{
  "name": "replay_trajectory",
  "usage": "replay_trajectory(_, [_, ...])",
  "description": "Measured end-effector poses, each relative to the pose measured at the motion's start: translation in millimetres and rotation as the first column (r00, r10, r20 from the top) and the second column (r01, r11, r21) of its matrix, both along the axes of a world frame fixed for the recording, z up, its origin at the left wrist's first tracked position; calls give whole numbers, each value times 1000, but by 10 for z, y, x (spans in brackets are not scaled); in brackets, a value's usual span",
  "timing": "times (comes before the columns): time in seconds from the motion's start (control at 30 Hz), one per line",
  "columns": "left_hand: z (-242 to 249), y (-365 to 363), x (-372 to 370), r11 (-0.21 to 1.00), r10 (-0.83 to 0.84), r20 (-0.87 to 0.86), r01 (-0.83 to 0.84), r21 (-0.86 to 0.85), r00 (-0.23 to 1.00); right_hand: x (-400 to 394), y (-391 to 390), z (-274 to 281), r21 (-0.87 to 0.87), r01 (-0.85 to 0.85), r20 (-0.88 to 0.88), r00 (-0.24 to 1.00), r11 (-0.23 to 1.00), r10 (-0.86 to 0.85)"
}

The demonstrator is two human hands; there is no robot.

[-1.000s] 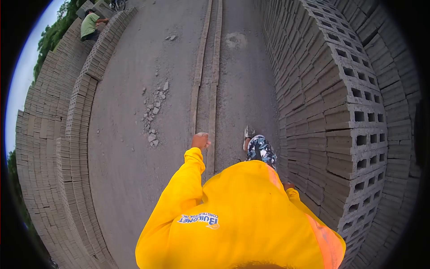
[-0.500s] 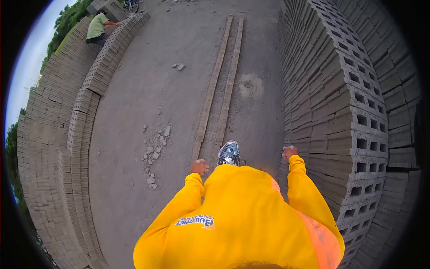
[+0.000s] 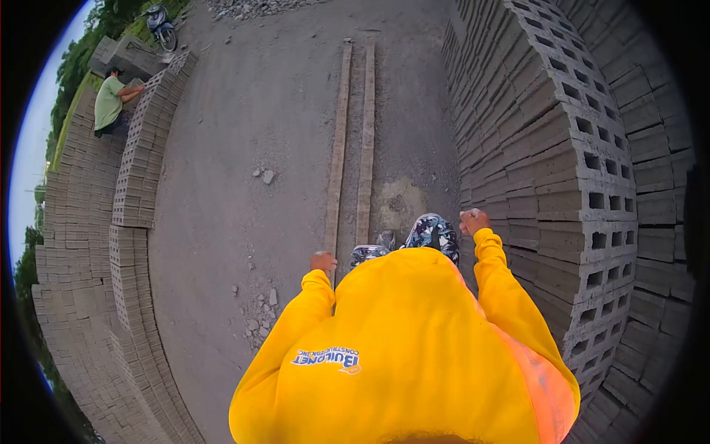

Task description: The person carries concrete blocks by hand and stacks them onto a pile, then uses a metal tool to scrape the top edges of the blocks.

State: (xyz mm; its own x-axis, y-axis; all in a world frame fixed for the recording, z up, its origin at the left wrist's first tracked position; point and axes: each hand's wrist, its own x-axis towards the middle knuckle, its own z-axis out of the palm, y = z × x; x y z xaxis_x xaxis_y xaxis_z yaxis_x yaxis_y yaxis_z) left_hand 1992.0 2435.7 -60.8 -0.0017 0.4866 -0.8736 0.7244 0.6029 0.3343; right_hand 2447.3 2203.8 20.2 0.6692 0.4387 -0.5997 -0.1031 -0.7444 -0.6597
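Observation:
My left hand (image 3: pixel 323 261) hangs low in front of me in a loose fist with nothing in it. Beyond it lie two long wooden planks (image 3: pixel 337 170), side by side on the ground. My right hand (image 3: pixel 474 221), fingers curled and holding nothing, is at my side near the tall stack of hollow concrete blocks (image 3: pixel 518 185); a touch between them cannot be made out. Both arms wear yellow sleeves. One knee in patterned trousers (image 3: pixel 433 231) shows between my hands.
On the left runs another stack of hollow blocks (image 3: pixel 133 177), where a person in a green shirt (image 3: pixel 109 103) bends with hands on its top. Broken rubble (image 3: pixel 260 314) lies on the ground, with a smaller chunk (image 3: pixel 266 176) farther off. A motorbike (image 3: pixel 161 28) stands at the far left.
I have moved forward along the ground between the stacks; the planks and rubble now sit nearer. A knee has come up in view. Both hands stay curled.

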Motion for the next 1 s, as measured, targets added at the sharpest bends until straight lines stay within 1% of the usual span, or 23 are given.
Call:
replay_trajectory(0.03, [196,486,509,996,-28,108,18,92,994,222,91,-93,6,52,-10,999,999,-52])
replay_trajectory(0.1, [313,1405,1460,957,-137,187,81,278,973,695,312,-260,14,158,-18,987,987,-158])
replay_trajectory(0.17, [562,2194,2376,932,-160,263,58,358,952,1128,634,-372,13,262,-33,965,965,-261])
replay_trajectory(0.27, [544,3241,3534,875,-211,298,45,481,931,1891,1350,-515,43,350,-70,935,936,-346])
replay_trajectory(0.3, [518,3529,3927,880,-179,341,-5,476,923,2183,1660,-584,51,369,-87,927,928,-364])
replay_trajectory(0.33, [473,3684,4164,888,-140,370,-49,457,918,2382,1919,-621,41,386,-115,918,921,-380])
replay_trajectory(0.4, [311,4024,4631,933,-118,277,10,360,954,3275,2783,-650,76,392,-112,917,917,-383])
replay_trajectory(0.43, [221,4154,4778,955,-139,214,74,286,967,3593,3180,-708,71,388,-117,918,919,-379])
replay_trajectory(0.47, [321,4275,4960,974,-186,121,167,151,975,3831,3500,-762,49,386,-130,917,921,-378])
replay_trajectory(0.5, [417,4379,5125,972,-236,37,236,-2,971,4137,3917,-675,62,333,-131,937,941,-323])
replay_trajectory(0.53, [371,4509,5174,973,-226,13,226,-40,974,4440,4425,-405,77,271,-120,958,960,-261])
replay_trajectory(0.57, [227,4668,5233,976,-207,0,207,-70,978,4722,4921,-166,57,221,-118,970,974,-213])
replay_trajectory(0.63, [-31,4961,5295,997,-64,60,61,52,996,5268,5901,147,65,91,-104,991,994,-84])
replay_trajectory(0.7, [-215,5259,5416,986,155,93,-160,42,983,5782,6827,347,102,-56,-84,994,993,65])
replay_trajectory(0.73, [-186,5457,5556,841,-522,-142,536,78,841,6028,7252,403,113,-125,-76,988,986,134])
replay_trajectory(0.77, [-190,5655,5677,299,-854,-436,954,38,285,6255,7643,348,138,-152,-71,984,979,163])
replay_trajectory(0.8, [-217,5876,5872,182,-855,-488,983,29,173,6536,8058,280,167,-173,-57,981,971,185])
replay_trajectory(0.87, [-403,6376,6263,307,-829,-471,949,69,302,7108,8849,155,209,-180,-45,980,961,194])
replay_trajectory(0.9, [-466,6689,6541,324,-816,-473,940,102,333,7415,9212,38,212,-173,-51,981,962,188])
replay_trajectory(0.93, [-502,7035,6836,332,-803,-475,933,142,358,7662,9520,-85,209,-167,-69,980,964,185])
replay_trajectory(1.0, [-510,7818,7508,274,-797,-490,935,227,353,8192,10078,-235,148,-116,-133,982,982,136])
